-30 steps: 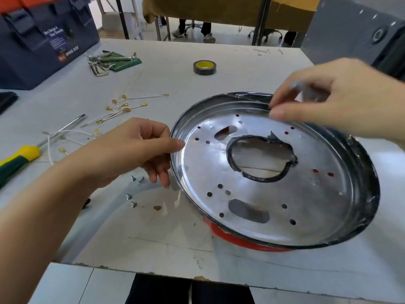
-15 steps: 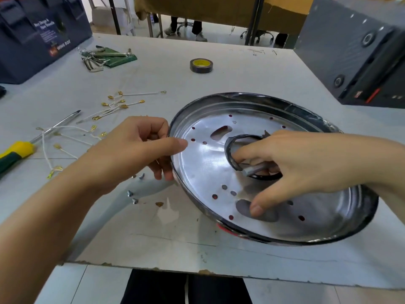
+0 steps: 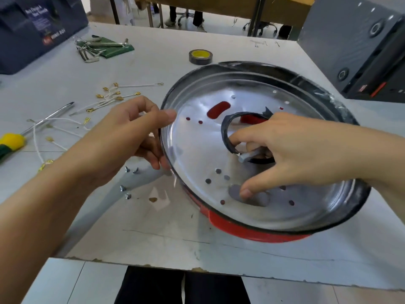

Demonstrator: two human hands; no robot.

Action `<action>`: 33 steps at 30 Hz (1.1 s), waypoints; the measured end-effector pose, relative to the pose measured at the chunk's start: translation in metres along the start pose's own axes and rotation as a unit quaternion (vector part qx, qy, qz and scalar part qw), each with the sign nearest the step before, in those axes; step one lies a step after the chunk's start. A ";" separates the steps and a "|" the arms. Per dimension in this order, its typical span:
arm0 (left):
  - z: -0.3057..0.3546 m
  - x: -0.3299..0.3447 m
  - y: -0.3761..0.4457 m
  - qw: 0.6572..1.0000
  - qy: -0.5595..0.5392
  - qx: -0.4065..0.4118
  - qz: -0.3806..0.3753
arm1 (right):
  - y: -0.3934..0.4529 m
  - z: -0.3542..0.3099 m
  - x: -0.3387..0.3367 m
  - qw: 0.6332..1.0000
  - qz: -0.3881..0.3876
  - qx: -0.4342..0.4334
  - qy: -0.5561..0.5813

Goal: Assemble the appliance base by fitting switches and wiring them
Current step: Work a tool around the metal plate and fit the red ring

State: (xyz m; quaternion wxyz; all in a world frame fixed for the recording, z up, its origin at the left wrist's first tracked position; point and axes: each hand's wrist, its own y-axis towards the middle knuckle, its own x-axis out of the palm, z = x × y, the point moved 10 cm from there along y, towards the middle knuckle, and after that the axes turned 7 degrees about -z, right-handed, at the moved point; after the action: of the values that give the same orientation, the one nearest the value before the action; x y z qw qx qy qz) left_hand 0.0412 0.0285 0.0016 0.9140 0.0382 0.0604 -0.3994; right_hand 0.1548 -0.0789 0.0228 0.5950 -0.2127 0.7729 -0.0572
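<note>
A round shiny metal base plate (image 3: 306, 207) with several holes and a black-edged centre opening sits tilted on a red shell (image 3: 252, 231). My left hand (image 3: 131, 137) grips the plate's left rim between thumb and fingers. My right hand (image 3: 285, 150) reaches into the centre opening and holds a small grey part (image 3: 247, 157) in its fingers, with the thumb pressing on the plate near an oblong slot. White wires with gold terminals (image 3: 118, 95) lie to the left.
Several small screws (image 3: 127, 185) lie on the table by the plate's left edge. A yellow-handled screwdriver (image 3: 13, 141), a tape roll (image 3: 200, 56), hex keys on a green pouch (image 3: 103, 48), a dark toolbox (image 3: 39, 29) and a grey case (image 3: 359, 44) surround the work.
My right hand came down from the plate's far rim into the centre opening with the grey part. The plate has tilted up, showing more of the red shell. My left hand stayed on the rim.
</note>
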 end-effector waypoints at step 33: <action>0.001 -0.001 -0.002 1.000 0.002 0.000 0.010 | -0.003 -0.017 -0.004 0.998 0.037 -0.018 -0.057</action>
State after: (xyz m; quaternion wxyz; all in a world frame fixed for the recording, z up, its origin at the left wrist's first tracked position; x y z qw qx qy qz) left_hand 0.0391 0.0276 0.0028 0.9179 0.0400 0.0619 -0.3900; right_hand 0.1405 -0.0823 0.0322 0.6357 -0.1977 0.7461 -0.0093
